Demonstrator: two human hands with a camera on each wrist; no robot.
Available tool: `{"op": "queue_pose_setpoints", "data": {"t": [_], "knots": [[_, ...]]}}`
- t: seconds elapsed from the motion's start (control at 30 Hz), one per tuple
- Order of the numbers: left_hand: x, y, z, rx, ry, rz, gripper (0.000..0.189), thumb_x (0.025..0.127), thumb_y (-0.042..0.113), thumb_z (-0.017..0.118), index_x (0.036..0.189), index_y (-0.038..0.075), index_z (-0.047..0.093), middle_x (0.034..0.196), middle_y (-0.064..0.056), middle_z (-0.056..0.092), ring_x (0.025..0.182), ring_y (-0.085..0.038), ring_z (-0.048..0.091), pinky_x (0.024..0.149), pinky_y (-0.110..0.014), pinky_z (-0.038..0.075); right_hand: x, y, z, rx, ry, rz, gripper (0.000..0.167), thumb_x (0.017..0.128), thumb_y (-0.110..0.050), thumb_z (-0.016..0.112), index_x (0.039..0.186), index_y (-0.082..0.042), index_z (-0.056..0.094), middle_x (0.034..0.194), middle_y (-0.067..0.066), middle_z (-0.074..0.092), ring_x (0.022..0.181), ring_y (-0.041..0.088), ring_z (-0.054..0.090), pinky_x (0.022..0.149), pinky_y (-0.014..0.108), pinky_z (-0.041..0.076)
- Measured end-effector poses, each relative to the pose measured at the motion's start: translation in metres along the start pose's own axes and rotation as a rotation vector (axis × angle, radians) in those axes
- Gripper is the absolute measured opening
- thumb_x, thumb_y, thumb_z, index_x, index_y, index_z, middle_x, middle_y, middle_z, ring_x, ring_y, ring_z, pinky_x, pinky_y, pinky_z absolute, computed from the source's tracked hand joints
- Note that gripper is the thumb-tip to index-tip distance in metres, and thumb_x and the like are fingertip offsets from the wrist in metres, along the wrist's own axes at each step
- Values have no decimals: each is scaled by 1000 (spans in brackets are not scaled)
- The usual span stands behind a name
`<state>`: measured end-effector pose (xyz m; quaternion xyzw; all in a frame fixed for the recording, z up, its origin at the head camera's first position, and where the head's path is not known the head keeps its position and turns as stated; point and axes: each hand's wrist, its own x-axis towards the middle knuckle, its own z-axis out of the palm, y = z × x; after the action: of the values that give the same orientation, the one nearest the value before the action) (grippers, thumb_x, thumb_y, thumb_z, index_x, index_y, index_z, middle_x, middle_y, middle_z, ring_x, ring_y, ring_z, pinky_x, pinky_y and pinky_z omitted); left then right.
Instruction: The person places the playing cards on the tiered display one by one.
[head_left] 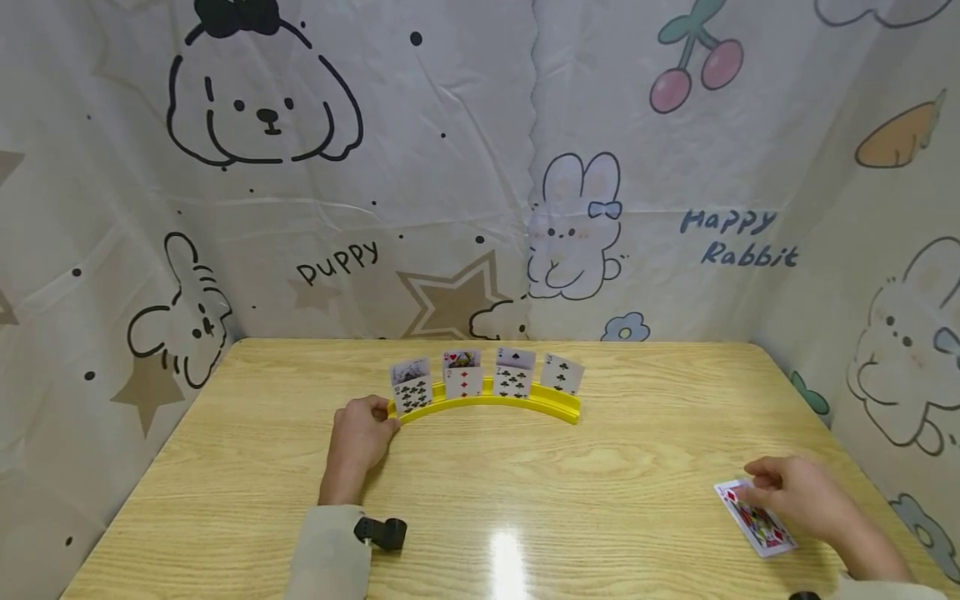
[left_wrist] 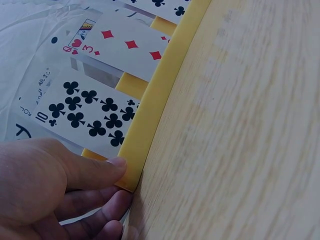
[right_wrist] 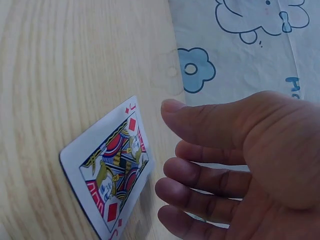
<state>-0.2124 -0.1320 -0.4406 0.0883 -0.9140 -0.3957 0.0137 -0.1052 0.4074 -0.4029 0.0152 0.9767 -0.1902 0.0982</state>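
At the left end of a curved yellow card holder (head_left: 480, 402), my left hand (head_left: 363, 433) pinches the holder's tip, thumb on its front face (left_wrist: 131, 165) and fingers curled at the end. Playing cards stand upright in the holder: a ten of clubs (left_wrist: 92, 112), a three of diamonds (left_wrist: 127, 42), and clubs cards further right, most with another card behind. My right hand (head_left: 806, 498) hovers beside a jack of diamonds (right_wrist: 117, 167) that lies face up at the right of the table. Its fingers are loosely bent and apart from the card in the right wrist view.
The wooden table (head_left: 570, 483) has white printed cloth (head_left: 450, 183) hanging round its back and sides. The right edge of the table runs close by my right hand. A black wrist camera (head_left: 382, 533) sits on my left sleeve.
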Motion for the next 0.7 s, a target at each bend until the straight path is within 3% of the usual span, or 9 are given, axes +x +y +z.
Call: {"op": "queue_pose_setpoints", "data": {"t": [0.23,0.53,0.7], "knots": [[-1,1,0,4,5,14,31,88,9,76,116,-3,70,100,-14,71,94,-28,65,81,-45,51,3,4,2,-18,-44,37,58,86,-38,78,113,13,66,91,1,65,82,19,55,75,46,51],[-1,2,-1,0,-5,-1,31,88,8,76,116,-3,70,99,-13,71,95,-28,63,81,-44,50,5,10,8,-60,-28,0,52,85,-33,80,109,12,67,83,-2,57,76,18,49,68,38,45],[-1,2,-1,1,-8,-12,32,88,9,77,117,-3,70,99,-12,70,97,-29,61,81,-45,50,6,13,12,-63,-16,-24,49,84,-30,81,107,10,68,82,-2,57,76,18,50,68,39,47]]}}
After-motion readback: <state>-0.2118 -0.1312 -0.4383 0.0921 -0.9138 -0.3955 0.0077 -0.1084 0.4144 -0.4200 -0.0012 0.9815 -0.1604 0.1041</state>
